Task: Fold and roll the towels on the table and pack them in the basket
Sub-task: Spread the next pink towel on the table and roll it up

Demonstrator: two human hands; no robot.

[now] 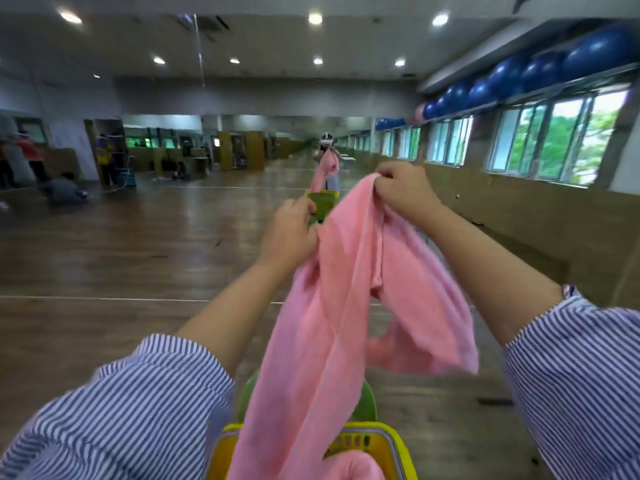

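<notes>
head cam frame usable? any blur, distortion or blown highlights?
Head view: strong wide-angle bending at the edges; striped sleeves smeared; pink towel and both hands, left and right, fairly sharp; windows overexposed; glare patches on the floor; yellow basket cropped at the bottom.

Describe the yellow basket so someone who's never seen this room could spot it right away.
Start at the big pink towel held up by both hands, and follow it down to the bottom edge. The basket sits there: bright yellow rim, slotted wall, pink cloth inside, unlike the green seat behind it.
</notes>
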